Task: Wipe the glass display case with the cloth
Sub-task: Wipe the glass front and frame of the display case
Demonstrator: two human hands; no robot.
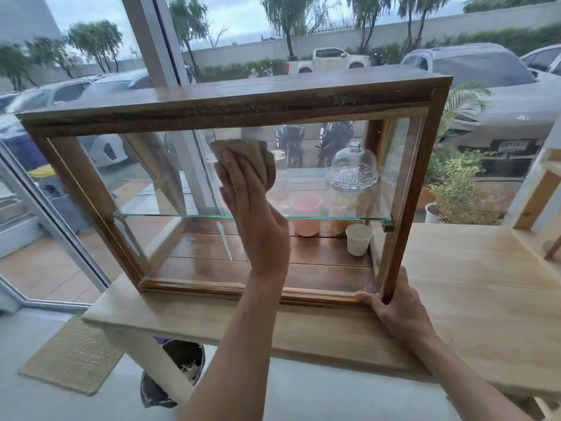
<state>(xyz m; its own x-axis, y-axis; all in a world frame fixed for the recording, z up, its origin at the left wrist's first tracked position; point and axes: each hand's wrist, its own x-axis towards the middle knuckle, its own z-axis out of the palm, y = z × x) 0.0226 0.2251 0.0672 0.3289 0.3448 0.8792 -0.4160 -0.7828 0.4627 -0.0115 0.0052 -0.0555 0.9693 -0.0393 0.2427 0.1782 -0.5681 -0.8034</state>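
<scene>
A wood-framed glass display case [230, 107] stands on a pale wooden table [473, 281]. A glass shelf [170, 214] runs across its middle. My left hand [252, 214] lies flat against the front glass pane, pressing a crumpled beige cloth [252, 153] onto its upper middle. My right hand [394, 308] grips the case's lower right front corner, with the thumb along the bottom rail.
Inside or behind the case are a white paper cup [359, 239], a pink cup [306, 213] and a glass cake dome [353, 167]. A bin [182, 363] stands under the table beside a woven mat [73, 357]. Large windows show parked cars and potted plants [458, 189].
</scene>
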